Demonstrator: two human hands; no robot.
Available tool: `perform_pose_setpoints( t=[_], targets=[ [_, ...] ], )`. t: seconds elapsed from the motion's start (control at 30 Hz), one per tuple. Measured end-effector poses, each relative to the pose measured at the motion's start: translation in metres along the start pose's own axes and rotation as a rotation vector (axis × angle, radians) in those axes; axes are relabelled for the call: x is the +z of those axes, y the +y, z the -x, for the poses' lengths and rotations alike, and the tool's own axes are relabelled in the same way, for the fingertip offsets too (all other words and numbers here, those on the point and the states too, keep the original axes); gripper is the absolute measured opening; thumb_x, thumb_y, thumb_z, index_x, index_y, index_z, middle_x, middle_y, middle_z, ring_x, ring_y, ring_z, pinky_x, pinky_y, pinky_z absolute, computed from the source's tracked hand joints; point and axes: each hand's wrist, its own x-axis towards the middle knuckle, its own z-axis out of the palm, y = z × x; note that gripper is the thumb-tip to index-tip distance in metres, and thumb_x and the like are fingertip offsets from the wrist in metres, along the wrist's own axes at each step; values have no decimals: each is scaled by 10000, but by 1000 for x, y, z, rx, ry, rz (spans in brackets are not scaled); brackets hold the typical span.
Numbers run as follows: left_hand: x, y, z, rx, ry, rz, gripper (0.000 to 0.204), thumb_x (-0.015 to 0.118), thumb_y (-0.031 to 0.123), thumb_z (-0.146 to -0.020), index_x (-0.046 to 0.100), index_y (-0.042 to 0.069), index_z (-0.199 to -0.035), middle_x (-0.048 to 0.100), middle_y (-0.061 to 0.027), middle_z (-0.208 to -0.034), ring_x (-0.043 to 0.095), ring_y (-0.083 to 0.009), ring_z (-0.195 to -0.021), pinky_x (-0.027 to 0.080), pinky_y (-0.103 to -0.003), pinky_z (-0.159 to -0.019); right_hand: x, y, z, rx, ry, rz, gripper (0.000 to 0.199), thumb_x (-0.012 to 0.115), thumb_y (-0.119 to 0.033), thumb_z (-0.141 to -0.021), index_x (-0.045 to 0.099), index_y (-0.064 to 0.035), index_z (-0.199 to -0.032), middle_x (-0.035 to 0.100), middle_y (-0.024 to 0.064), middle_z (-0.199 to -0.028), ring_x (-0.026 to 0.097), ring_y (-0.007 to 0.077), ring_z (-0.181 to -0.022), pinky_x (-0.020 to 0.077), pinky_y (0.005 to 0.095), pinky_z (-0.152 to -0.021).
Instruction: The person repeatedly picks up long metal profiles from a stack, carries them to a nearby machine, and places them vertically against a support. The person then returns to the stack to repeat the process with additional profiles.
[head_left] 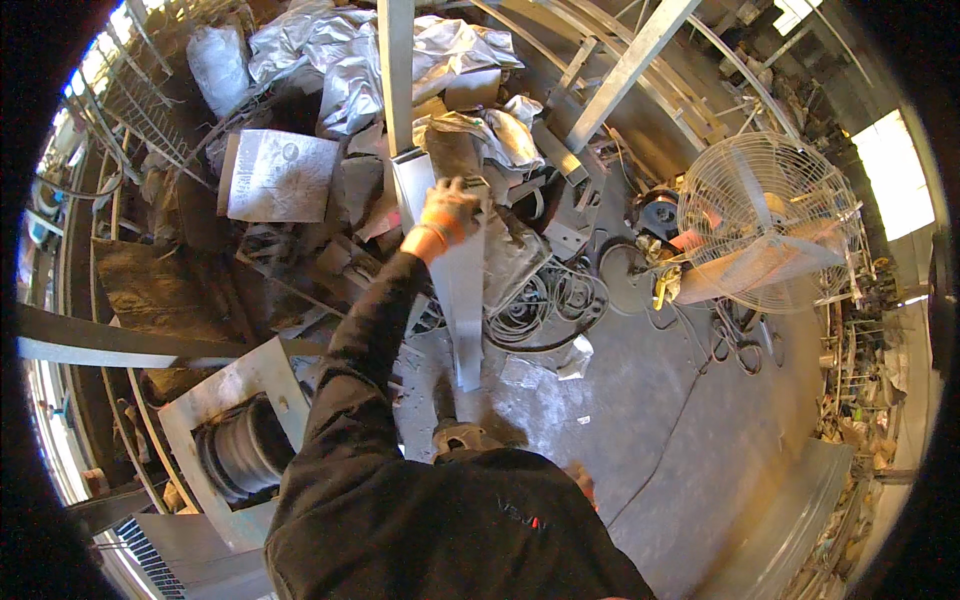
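— At the middle of the scrap heap, what's in hand?

— A long bent strip of sheet metal (pixel 460 275), standing on end, its foot on the floor (pixel 640 400). The left hand (pixel 447 212), in an orange glove, is closed around its upper part. The right hand isn't in sight.

— Which step, would you say?

— It looks like pulling the strip free of the pile. Next calls for a steady lift clear of the cables (pixel 545 300) coiled just beside it.

— And around?

— Crumpled silver foil sheeting (pixel 330 50) behind, a big cage fan (pixel 765 220) to the right, a dusty grey workshop floor, bright windows at the edges.
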Motion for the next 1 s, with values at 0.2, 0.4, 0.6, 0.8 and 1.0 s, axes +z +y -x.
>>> perform_pose_setpoints(
  t=[0.2,0.4,0.6,0.8,1.0],
  targets=[
    [-30,129,119,178,201,104,301,786,296,-888,834,212,-1173,568,-231,-1576,553,-439,-1414,501,-562,-1081,-78,-272,-68,-664,205,-339,593,768,12,-1026,598,2,-1594,670,219,-1577,649,325,-1461,522,444,-1218],
    [-54,214,216,325,143,273,268,706,218,-933,835,175,-1164,522,-267,-1656,517,-448,-1484,455,-594,-1162,-131,-463,-88,-1254,66,357,835,724,-1,-869,570,-151,-1676,477,214,-1747,514,456,-1556,417,515,-1316],
    [-47,197,254,399,292,392,206,738,208,-927,816,151,-1108,564,-233,-1646,531,-458,-1495,455,-607,-1194,-130,-461,-89,-1217,37,251,604,826,-53,-863,716,-104,-1455,691,159,-1502,671,413,-1362,551,500,-1173],
    [-38,102,253,296,381,685,225,815,185,-903,753,120,-1109,747,-143,-1133,739,-394,-1042,604,-480,-895,-150,-405,-84,-1015,166,108,665,970,-55,-778,736,-87,-1399,761,109,-1337,747,278,-1220,600,394,-1063],
    [-14,-4,171,293,-54,717,237,844,127,-938,751,61,-1146,769,-151,-1075,754,-343,-973,603,-435,-865,-211,-360,-36,-889,290,-5,604,986,-89,-796,753,-62,-1353,763,103,-1269,741,239,-1110,615,387,-987]
  ],
)
